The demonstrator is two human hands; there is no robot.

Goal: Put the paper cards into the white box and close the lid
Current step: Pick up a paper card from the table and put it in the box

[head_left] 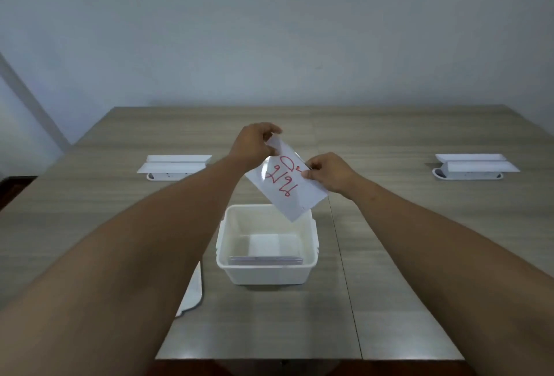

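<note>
A white paper card (286,184) with red handwriting hangs tilted in the air above the far right corner of the open white box (266,270). My left hand (254,143) pinches the card's top corner. My right hand (328,173) pinches its right edge. Inside the box, several cards (265,260) lie flat on the bottom near the front wall. The white lid (192,291) lies on the table left of the box, mostly hidden under my left forearm.
The box stands on a grey wood-grain table (389,241), near its front edge. Two white socket units with raised flaps sit on the table, one at far left (174,166) and one at far right (476,166). A plain wall stands behind.
</note>
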